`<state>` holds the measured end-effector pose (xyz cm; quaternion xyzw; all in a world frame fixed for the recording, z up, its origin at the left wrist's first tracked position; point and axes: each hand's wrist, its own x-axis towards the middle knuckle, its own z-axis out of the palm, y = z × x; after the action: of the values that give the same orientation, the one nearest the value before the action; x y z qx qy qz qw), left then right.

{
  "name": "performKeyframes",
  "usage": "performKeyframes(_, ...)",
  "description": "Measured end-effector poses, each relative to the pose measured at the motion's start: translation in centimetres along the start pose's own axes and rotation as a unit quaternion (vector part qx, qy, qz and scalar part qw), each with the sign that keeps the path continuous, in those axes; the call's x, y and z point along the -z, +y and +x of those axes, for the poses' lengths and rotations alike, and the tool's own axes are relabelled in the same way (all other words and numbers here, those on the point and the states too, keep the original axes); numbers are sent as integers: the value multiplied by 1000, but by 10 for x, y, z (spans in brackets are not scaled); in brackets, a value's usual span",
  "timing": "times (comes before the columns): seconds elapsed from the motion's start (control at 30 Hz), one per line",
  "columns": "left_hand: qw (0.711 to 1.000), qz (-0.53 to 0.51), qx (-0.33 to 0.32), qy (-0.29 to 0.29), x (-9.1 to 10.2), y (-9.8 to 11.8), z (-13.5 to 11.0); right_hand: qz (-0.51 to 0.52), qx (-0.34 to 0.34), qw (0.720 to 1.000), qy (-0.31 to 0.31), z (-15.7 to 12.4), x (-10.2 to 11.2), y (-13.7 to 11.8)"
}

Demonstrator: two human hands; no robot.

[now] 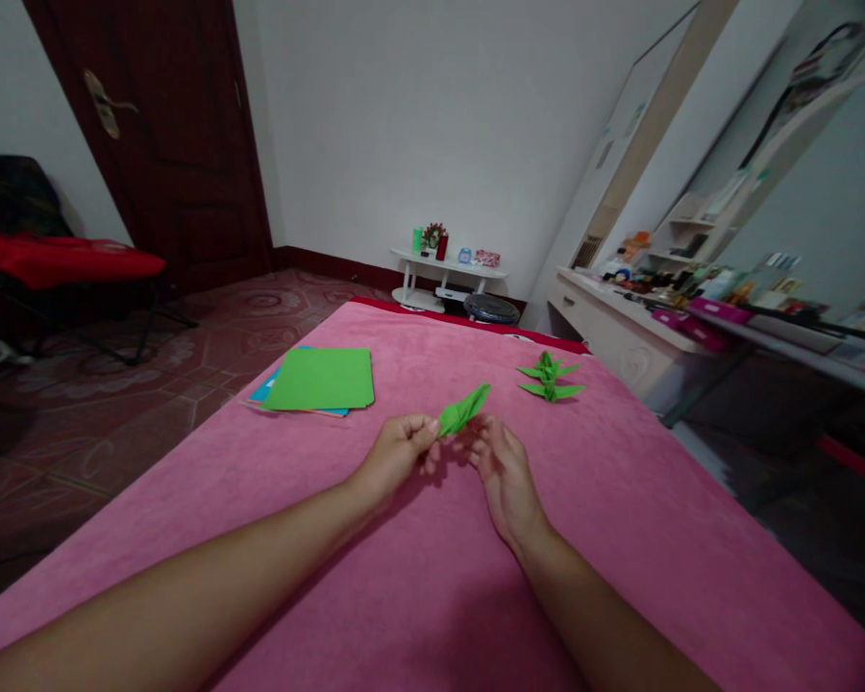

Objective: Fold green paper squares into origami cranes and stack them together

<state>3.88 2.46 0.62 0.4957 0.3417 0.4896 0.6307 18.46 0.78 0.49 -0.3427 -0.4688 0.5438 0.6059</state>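
Observation:
My left hand point(406, 444) pinches the near end of a folded piece of green paper point(464, 410), which points up and to the right above the pink cloth point(418, 596). Just right of it, my right hand point(501, 466) has its fingers curved and apart; whether a fingertip touches the paper I cannot tell. Beyond my right hand, two finished-looking green origami pieces with pointed ends, a farther one point(546, 366) and a nearer one point(551, 389), lie close together on the cloth. Left of my hands is a stack of square paper, with a green sheet point(322, 379) on top and blue showing beneath.
Past the cloth's far edge stands a low white table point(451, 261) with small items. To the right, a dresser point(612, 312) carries many bottles and boxes. A red-covered chair point(64, 261) and a dark red door point(165, 125) are at the left.

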Motion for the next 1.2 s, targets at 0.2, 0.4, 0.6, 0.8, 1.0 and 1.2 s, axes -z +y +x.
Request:
performKeyframes(0.2,942,-240,172,-162,3,2,-2,-30,-10,999,-38,1,-4,-4)
performKeyframes(0.4,935,-176,218,-218,2,-1,-4,-37,-39,997,-51,-3,-3,-5)
performKeyframes(0.6,991,-76,93,-63,-2,0,-3,-67,-7,997,29,0,2,-2)
performKeyframes(0.8,997,78,-22,8,-1,1,-1,-120,17,993,8,-1,2,-2)
performKeyframes(1.0,993,103,-41,35,1,4,1,-121,-9,992,-32,-3,-1,-3)
performKeyframes(1.2,996,77,-39,36,-2,2,-5,-178,26,984,3,-7,-4,-3)
